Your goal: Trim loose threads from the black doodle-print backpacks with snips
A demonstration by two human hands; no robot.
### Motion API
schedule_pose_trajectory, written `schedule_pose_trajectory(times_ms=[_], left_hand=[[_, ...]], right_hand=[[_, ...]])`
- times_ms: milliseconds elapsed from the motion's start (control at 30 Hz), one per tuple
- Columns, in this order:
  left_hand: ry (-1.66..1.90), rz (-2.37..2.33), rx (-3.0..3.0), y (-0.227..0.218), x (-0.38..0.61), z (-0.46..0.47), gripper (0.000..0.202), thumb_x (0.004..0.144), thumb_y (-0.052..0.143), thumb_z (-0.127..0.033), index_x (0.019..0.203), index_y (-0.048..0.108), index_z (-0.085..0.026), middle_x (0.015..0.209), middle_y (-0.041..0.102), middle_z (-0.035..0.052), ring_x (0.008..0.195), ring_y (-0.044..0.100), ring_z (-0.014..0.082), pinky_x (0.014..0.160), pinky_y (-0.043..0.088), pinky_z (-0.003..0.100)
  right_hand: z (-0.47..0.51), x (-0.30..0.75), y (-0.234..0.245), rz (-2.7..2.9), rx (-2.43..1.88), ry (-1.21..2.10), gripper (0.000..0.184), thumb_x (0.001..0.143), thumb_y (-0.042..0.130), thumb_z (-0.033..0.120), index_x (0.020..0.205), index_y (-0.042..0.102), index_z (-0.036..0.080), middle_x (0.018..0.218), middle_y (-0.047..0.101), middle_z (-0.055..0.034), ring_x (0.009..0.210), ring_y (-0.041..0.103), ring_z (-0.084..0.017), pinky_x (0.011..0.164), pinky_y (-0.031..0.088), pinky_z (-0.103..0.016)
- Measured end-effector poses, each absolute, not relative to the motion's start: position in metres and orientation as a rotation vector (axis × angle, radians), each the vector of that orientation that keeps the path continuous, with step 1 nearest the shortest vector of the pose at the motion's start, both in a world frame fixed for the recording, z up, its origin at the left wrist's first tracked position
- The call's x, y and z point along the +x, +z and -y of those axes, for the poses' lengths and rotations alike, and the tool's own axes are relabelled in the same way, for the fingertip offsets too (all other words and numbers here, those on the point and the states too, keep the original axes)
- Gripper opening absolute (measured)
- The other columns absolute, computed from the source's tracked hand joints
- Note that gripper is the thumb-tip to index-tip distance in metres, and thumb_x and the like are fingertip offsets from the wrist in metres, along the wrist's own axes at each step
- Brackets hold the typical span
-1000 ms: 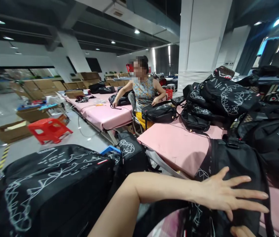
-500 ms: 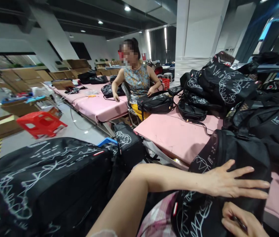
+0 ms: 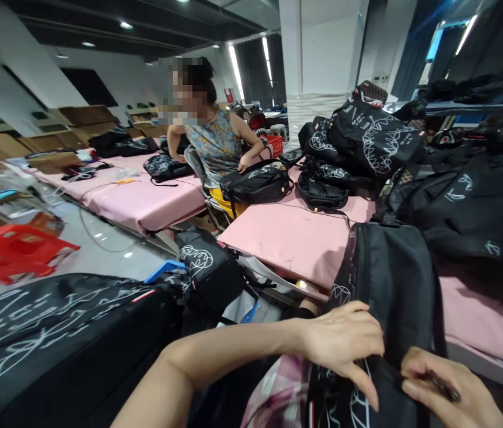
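Observation:
A black backpack (image 3: 396,279) with white scribbled drawings lies before me, across my lap and the table's edge. My left hand (image 3: 344,342) rests on it, fingers bent over the fabric and thumb stretched down across the front. On the bag's right, my right hand (image 3: 445,383) is closed around a slim dark tool (image 3: 440,386) whose end sticks out of the fist. The tool's kind is not clear, and its working end is hidden. The right fingertips touch the bag near its seam. Part of the bag's lower side is out of frame.
Another scribbled black backpack (image 3: 77,333) is at the lower left, and a smaller one (image 3: 209,267) beside the pink table (image 3: 287,238). Bags pile up (image 3: 376,137) at the back right. A seated co-worker (image 3: 215,137) handles a bag (image 3: 255,184). A red stool (image 3: 15,252) lies at left.
My left hand has gone from spread flat on the bag to bent fingers, lower and further left. The view has turned right, and the co-worker has turned their head and drawn one arm back.

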State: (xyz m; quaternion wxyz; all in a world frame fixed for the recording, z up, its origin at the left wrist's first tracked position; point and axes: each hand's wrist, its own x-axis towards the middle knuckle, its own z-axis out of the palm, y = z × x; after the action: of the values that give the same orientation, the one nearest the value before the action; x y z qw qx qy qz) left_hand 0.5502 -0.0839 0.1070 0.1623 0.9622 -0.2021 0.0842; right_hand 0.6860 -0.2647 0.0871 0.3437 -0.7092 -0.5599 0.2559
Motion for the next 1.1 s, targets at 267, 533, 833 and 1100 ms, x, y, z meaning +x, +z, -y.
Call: schedule_pose_trajectory(times_ms=[267,533,833,1100], left_hand=[[0.317,0.292,2.636,0.083,0.531,0.101,0.038,0.069,0.068,-0.043,0.092,0.055,-0.015,0.093,0.064,0.0063,0.114,0.049,0.0221,0.108,0.021,0.047],[0.632,0.125,2.634,0.052,0.513,0.143,0.005,0.080,0.052,-0.011,0.084,0.052,-0.016,0.087,0.064,0.0023,0.116,0.048,0.0217,0.104,0.021,0.049],[0.959,0.295,2.682,0.018,0.510,0.150,0.020,0.085,0.043,-0.009,0.069,0.053,-0.017,0.089,0.068,-0.0041,0.104,0.054,0.0182,0.088,0.028,0.039],[0.796,0.333,2.983,0.029,0.507,0.135,0.011,0.082,0.050,-0.016,0.073,0.055,-0.019,0.071,0.062,-0.0027,0.098,0.054,0.0157,0.091,0.027,0.039]], right_hand=[[0.284,0.666,0.103,1.656,-2.042,0.490,0.028,0.076,0.065,0.039,0.094,0.055,0.019,0.086,0.059,-0.0028,0.070,0.058,-0.015,0.057,0.040,-0.022],[0.302,0.639,0.069,1.664,-2.001,0.046,0.012,0.080,0.044,0.007,0.079,0.051,0.017,0.074,0.053,-0.0007,0.058,0.046,-0.011,0.050,0.030,-0.021],[0.309,0.630,0.029,1.759,-1.763,-0.567,0.025,0.086,0.040,0.009,0.069,0.056,0.016,0.065,0.057,-0.0021,0.057,0.044,-0.011,0.054,0.032,-0.023],[0.305,0.632,0.031,1.783,-1.749,-0.597,0.022,0.085,0.046,0.009,0.068,0.058,0.016,0.065,0.059,-0.0014,0.057,0.045,-0.010,0.054,0.031,-0.022]])
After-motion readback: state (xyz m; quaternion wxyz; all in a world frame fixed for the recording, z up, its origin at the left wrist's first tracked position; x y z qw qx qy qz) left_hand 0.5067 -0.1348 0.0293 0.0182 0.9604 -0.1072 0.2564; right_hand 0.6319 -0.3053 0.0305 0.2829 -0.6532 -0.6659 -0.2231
